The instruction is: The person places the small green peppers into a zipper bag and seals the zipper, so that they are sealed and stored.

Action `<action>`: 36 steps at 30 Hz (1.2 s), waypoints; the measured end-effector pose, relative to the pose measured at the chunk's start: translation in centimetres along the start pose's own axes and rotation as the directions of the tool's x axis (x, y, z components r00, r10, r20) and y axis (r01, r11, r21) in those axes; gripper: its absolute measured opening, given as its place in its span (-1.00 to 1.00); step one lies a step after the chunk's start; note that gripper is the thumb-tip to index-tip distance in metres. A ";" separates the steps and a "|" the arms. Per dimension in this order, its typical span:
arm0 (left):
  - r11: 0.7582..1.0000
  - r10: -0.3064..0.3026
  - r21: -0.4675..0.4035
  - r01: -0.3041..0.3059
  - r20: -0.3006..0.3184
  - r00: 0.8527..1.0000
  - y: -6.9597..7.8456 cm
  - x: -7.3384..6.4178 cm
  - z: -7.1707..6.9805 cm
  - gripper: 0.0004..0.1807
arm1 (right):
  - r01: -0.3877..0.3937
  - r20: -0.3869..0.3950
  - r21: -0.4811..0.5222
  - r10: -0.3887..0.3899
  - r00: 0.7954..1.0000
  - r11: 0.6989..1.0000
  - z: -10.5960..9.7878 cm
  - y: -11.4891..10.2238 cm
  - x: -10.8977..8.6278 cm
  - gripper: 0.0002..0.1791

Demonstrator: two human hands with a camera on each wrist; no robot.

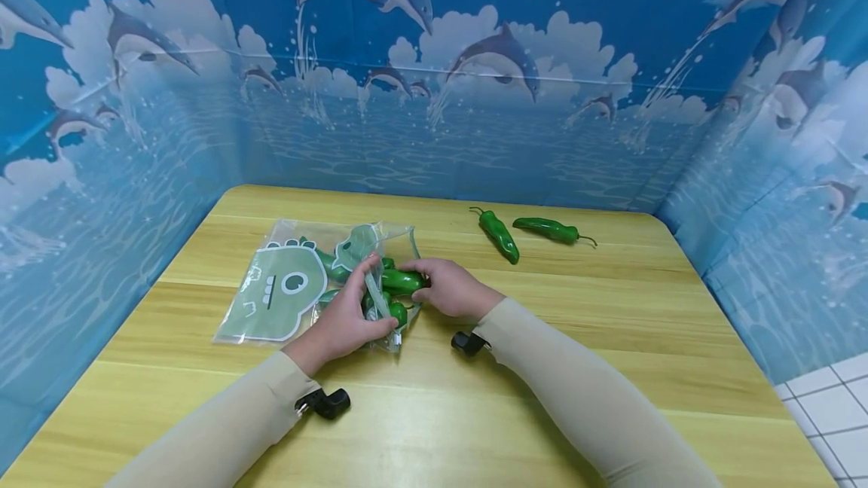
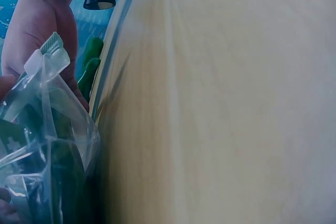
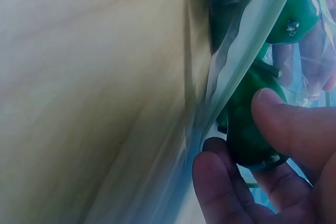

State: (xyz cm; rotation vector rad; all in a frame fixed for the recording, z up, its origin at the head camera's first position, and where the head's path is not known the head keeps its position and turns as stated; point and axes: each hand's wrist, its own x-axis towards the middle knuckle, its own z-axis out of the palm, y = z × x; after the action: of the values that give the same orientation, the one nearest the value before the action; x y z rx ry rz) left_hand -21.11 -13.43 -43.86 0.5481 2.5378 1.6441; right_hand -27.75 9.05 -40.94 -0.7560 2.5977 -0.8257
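Observation:
A clear zip bag [image 1: 237,322] with a green cartoon monster print lies on the left half of the table, several green peppers inside it. My left hand [image 1: 342,318] holds the bag at its mouth, thumb and fingers spread along the rim. At that mouth, my right hand [image 1: 454,288] grips a green pepper [image 3: 252,114] between thumb and fingers, partly within the bag. Another rounded green pepper [image 1: 398,313] sits just inside the opening near my left thumb. In the left wrist view the bag's zip edge [image 2: 52,45] stands up, and its plastic blurs the contents.
Two long green peppers, one slanted [image 1: 498,236] and one nearly level [image 1: 548,230], lie toward the back of the wooden table [image 1: 610,307]. A blue dolphin-print curtain [image 1: 434,149] borders the table's back and sides. White tiles [image 1: 830,405] show at the lower right.

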 end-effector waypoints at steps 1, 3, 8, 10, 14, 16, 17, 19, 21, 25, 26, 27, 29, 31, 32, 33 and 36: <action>1.000 -0.002 0.003 0.002 -0.001 1.000 0.0 0.0 0.0 0.20 | -0.002 0.002 0.003 0.002 1.000 1.000 0.0 0.0 0.0 -0.38; 1.000 -0.006 0.007 0.006 -0.001 1.000 0.1 0.0 0.0 0.20 | -0.002 0.005 0.012 0.002 1.000 1.000 -0.1 0.1 -0.1 -0.39; 1.000 -0.016 0.017 0.016 0.003 1.000 0.3 0.0 0.0 0.20 | -0.015 -0.004 0.047 0.015 1.000 0.999 -0.1 0.1 -0.4 -0.40; 1.000 -0.017 0.020 0.017 0.003 1.000 0.3 0.0 -0.1 0.20 | -0.020 -0.009 0.055 0.021 1.000 0.998 -0.1 0.1 -0.3 -0.41; 1.000 -0.018 0.022 0.018 0.004 1.000 0.2 0.0 -0.1 0.20 | -0.001 -0.008 0.054 0.001 1.000 0.999 0.2 0.0 0.0 -0.42; 1.000 -0.015 0.020 0.015 0.005 1.000 0.2 0.0 0.0 0.20 | 0.011 -0.007 0.054 -0.011 1.000 0.998 0.2 0.0 0.1 -0.43; 1.000 -0.015 0.017 0.015 0.006 1.000 0.2 0.0 0.0 0.20 | 0.015 -0.010 0.053 -0.014 1.000 0.998 0.3 0.0 0.2 -0.43; 1.000 -0.013 0.008 0.013 0.008 1.000 0.2 0.0 0.0 0.20 | 0.011 -0.019 0.049 -0.010 1.000 0.999 0.3 0.0 0.2 -0.45; 1.000 -0.012 0.005 0.012 0.009 1.000 0.3 0.0 -0.1 0.21 | -0.001 -0.031 0.042 0.003 1.000 0.999 0.3 0.1 0.2 -0.47; 1.000 -0.007 0.012 0.007 0.005 1.000 0.2 0.0 -0.1 0.21 | -0.025 -0.048 0.045 0.027 0.998 0.999 0.2 0.1 0.2 -0.51; 1.000 -0.006 0.017 0.006 0.003 1.000 0.2 0.0 -0.1 0.21 | -0.026 -0.050 0.050 0.028 0.998 0.998 0.2 0.1 0.3 -0.52; 1.000 -0.006 0.019 0.006 0.002 1.000 0.2 0.0 -0.2 0.21 | -0.026 -0.051 0.053 0.028 0.998 0.998 0.2 0.0 0.3 -0.52; 1.000 -0.008 0.023 0.008 0.002 1.000 0.1 -0.1 -0.2 0.21 | -0.024 -0.053 0.056 0.027 0.998 0.998 0.3 -0.1 0.4 -0.54; 1.000 -0.011 0.022 0.011 0.005 1.000 0.1 -0.1 -0.2 0.22 | -0.022 -0.053 0.050 0.025 0.998 0.998 0.4 -0.2 0.6 -0.55; 1.000 -0.012 0.022 0.012 0.006 1.000 0.1 -0.1 -0.2 0.22 | -0.023 -0.052 0.050 0.025 0.998 0.999 0.5 -0.2 0.7 -0.55; 1.000 -0.016 0.022 0.016 0.006 1.000 0.1 -0.1 -0.1 0.22 | -0.023 -0.053 0.046 0.026 0.998 0.999 0.5 -0.3 0.7 -0.55; 0.999 -0.022 0.028 0.022 0.003 1.000 0.1 0.0 -0.1 0.21 | -0.018 -0.052 0.038 0.020 0.998 0.999 0.6 -0.2 0.9 -0.56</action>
State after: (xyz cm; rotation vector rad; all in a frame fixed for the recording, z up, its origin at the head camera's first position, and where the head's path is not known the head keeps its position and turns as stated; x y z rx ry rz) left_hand -21.07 -13.48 -43.79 0.5221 2.5586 1.6017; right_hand -28.11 8.12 -41.37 -0.7069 2.6225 -0.8978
